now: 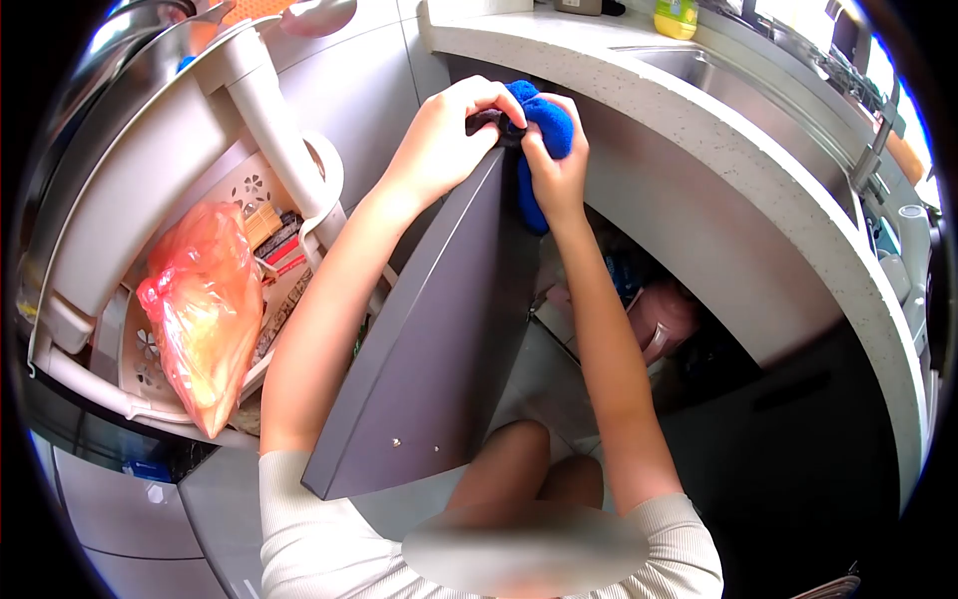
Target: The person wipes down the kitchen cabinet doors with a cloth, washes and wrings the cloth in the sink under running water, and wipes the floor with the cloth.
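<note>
A dark grey cabinet door stands edge-up between my forearms, with its near end close to my body. My right hand is closed round a bright blue cloth at the door's far end; part of the cloth hangs down along the door's right face. Beside it, my left hand pinches a small dark piece at the far end of the door. The left fingertips meet the cloth, and I cannot tell exactly what the dark piece is. Two small metal fittings show on the door's near lower part.
At the left, a plastic rack holds an orange-red plastic bag. A speckled countertop curves round the right, with a metal sink and a yellow bottle. A pink container sits in the open cabinet below.
</note>
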Tool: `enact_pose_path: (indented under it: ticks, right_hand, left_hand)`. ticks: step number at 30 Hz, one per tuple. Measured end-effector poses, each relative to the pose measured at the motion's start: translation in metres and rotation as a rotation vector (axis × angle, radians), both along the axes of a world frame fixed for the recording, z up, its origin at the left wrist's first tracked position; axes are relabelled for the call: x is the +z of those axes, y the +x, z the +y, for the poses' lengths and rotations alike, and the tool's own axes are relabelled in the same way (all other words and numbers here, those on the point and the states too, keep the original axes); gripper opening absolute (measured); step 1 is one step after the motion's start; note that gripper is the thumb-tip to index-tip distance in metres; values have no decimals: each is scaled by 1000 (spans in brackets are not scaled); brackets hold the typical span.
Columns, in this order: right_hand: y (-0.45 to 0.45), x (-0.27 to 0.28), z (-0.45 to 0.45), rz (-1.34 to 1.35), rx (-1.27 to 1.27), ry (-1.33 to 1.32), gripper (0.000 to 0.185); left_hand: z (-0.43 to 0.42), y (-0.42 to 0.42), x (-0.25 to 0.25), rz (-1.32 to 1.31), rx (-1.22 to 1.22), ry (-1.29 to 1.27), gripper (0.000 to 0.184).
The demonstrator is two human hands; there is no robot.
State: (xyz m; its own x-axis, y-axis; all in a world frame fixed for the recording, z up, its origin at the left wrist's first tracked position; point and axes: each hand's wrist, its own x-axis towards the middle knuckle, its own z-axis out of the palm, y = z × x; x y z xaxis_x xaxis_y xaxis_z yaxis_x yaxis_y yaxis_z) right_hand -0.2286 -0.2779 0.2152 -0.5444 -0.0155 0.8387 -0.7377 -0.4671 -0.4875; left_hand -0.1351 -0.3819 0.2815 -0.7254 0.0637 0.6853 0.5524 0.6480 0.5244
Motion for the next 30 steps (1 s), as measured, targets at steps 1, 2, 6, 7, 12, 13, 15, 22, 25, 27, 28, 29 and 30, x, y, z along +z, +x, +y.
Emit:
enact_pose_path:
  ticks: [1, 2, 6, 7, 12, 13, 15, 22, 25, 27, 28, 29, 30]
  right_hand:
    - [-5, -2, -2, 8, -9, -2, 23]
    - [-9, -3, -4, 14, -19, -6, 23]
    - [-22, -4, -9, 9, -43, -15, 26]
    - [-26, -5, -11, -3, -40, -29, 26]
    - [-31, -10, -19, -87, -37, -47, 30]
    - [-25, -9, -17, -84, -18, -41, 30]
    - [-10, -8, -14, -79, 24, -24, 31]
    - [95, -10, 6, -123, 251, 13, 35]
    - [145, -16, 9, -162, 312, 30, 41]
    - [172, -20, 13, -74, 251, 73, 43]
    - [185, -20, 17, 14, 220, 110, 45]
    - [196, -19, 20, 99, 191, 148, 46]
    - [206, -18, 20, 183, 164, 139, 49]
  left_hand:
    - [-2, -5, -1, -16, -24, 20, 17]
    - [-4, -10, 0, -34, -48, 38, 18]
    - [-11, -29, 4, -123, -62, -9, 25]
    - [-11, -33, 5, -157, -44, -42, 27]
    - [-15, -46, 2, -91, -96, -38, 24]
    - [-13, -40, 3, -113, -105, -7, 24]
    - [-12, -22, 5, -158, -119, 59, 23]
    - [-6, 83, 1, -132, -166, 78, 24]
    - [3, 135, 5, -145, -116, 84, 28]
    - [1, 164, 9, -122, -122, 7, 29]
    - [-1, 179, 12, -138, -125, -13, 30]
    - [-2, 195, 16, -158, -126, -32, 31]
    - [-1, 212, 21, -184, -113, -8, 32]
